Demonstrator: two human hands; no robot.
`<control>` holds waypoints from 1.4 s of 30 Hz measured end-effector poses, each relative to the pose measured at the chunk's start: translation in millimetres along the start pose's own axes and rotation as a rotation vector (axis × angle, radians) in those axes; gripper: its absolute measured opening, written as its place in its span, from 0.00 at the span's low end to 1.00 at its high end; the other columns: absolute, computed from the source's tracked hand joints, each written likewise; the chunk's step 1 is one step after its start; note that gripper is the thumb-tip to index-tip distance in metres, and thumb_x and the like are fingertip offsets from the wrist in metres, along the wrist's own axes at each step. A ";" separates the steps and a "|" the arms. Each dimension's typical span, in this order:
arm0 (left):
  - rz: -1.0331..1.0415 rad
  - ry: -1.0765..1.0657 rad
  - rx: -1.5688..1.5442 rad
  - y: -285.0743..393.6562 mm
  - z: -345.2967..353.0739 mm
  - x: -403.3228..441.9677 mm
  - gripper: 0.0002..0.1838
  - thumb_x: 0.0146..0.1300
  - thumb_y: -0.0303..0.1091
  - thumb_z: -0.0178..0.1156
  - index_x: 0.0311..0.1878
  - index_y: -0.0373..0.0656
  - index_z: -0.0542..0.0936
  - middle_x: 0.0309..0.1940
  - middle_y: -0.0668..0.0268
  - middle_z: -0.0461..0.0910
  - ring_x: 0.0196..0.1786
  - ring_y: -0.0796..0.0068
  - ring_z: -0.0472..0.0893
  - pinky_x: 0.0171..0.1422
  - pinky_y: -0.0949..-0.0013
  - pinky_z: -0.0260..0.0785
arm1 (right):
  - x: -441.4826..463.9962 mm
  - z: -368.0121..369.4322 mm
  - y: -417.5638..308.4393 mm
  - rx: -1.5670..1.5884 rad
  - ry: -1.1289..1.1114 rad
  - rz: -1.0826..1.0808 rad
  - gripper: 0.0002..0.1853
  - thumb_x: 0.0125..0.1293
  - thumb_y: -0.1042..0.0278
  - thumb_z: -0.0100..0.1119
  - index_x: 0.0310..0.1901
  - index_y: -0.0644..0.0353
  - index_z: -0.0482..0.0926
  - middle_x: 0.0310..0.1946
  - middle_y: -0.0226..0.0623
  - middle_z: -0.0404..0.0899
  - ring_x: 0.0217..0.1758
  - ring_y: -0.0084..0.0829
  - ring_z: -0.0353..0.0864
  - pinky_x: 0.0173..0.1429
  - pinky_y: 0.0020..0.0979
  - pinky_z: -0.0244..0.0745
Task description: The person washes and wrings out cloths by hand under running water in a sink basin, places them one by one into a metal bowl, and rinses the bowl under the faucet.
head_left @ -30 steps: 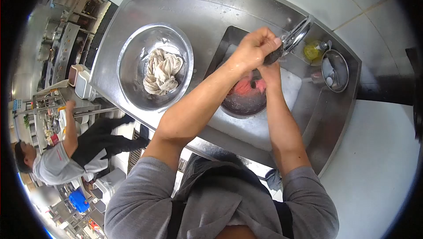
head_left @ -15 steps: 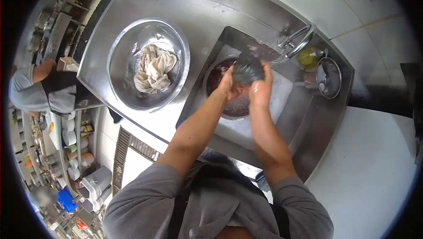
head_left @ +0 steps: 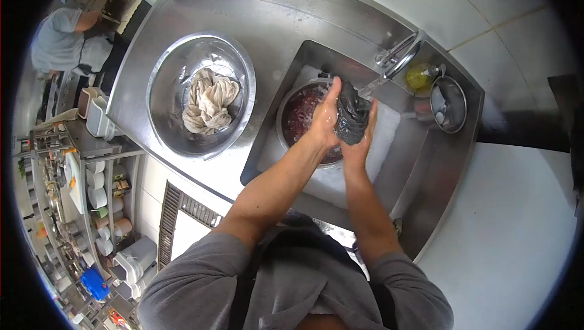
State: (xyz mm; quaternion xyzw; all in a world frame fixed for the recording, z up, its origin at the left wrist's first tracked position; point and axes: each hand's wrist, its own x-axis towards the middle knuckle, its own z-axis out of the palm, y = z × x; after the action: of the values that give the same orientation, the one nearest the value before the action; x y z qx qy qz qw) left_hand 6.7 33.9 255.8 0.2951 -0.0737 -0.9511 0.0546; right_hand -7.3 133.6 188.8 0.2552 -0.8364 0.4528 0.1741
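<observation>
A wet dark cloth [head_left: 351, 113] is held between my two hands, over a metal bowl [head_left: 283, 124] standing in the sink. My left hand [head_left: 326, 118] presses on the cloth's left side, its thumb pointing up. On the cloth's right and lower side is my right hand [head_left: 361, 141], partly hidden by the cloth. Water from the faucet [head_left: 404, 55] runs down beside the cloth. Reddish water with bubbles shows in the bowl. A larger steel bowl [head_left: 159, 96] on the counter at the left holds crumpled whitish cloths [head_left: 210, 101].
Right of the faucet are a bottle of yellow liquid [head_left: 420, 77] and a small steel container [head_left: 449, 104]. A white board [head_left: 382, 141] lies under the sink's bowl. Another person [head_left: 61, 41] stands at the upper left, near kitchen shelves [head_left: 112, 202].
The dark cloth has gone from a bunched wad near the faucet to lying between both palms. The other person has moved to the upper left. The view has shifted slightly.
</observation>
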 end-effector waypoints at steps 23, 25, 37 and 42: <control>0.522 -0.145 2.101 4.1 -104.6 20.3 0.33 0.39 0.29 0.66 0.55 0.38 0.70 0.47 0.49 0.78 0.52 0.48 0.75 0.50 0.55 0.72 | 28.1 2.3 36.0 -0.246 -0.873 -0.191 0.26 0.43 0.78 0.65 0.49 0.55 0.74 0.45 0.45 0.77 0.46 0.51 0.77 0.49 0.44 0.74; 0.890 -0.294 2.245 6.5 -111.5 18.4 0.24 0.41 0.30 0.64 0.46 0.41 0.73 0.41 0.55 0.79 0.47 0.52 0.78 0.49 0.54 0.72 | 6.9 4.9 39.4 -0.263 -0.909 -0.058 0.25 0.43 0.76 0.67 0.48 0.61 0.74 0.45 0.49 0.78 0.46 0.50 0.78 0.49 0.41 0.74; -0.170 0.094 1.064 -5.1 -155.7 -6.5 0.10 0.44 0.28 0.59 0.33 0.38 0.77 0.24 0.58 0.76 0.25 0.62 0.78 0.33 0.60 0.77 | -13.0 -47.0 -0.2 0.156 -0.719 0.066 0.36 0.47 0.76 0.60 0.63 0.53 0.66 0.63 0.48 0.63 0.62 0.45 0.69 0.64 0.40 0.64; -0.809 -0.368 0.458 4.0 -106.4 -37.8 0.14 0.46 0.31 0.58 0.35 0.31 0.75 0.19 0.59 0.71 0.17 0.69 0.72 0.16 0.72 0.68 | 31.3 -49.5 -14.7 -0.103 -0.640 -0.909 0.28 0.51 0.73 0.55 0.59 0.52 0.71 0.57 0.45 0.69 0.63 0.42 0.68 0.65 0.45 0.64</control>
State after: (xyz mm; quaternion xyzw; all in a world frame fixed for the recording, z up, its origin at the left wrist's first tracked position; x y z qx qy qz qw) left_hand 98.5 24.1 190.6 0.1317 -0.1688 -0.8917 -0.3987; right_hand -21.0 160.3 241.2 0.7061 -0.6744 0.1907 0.1013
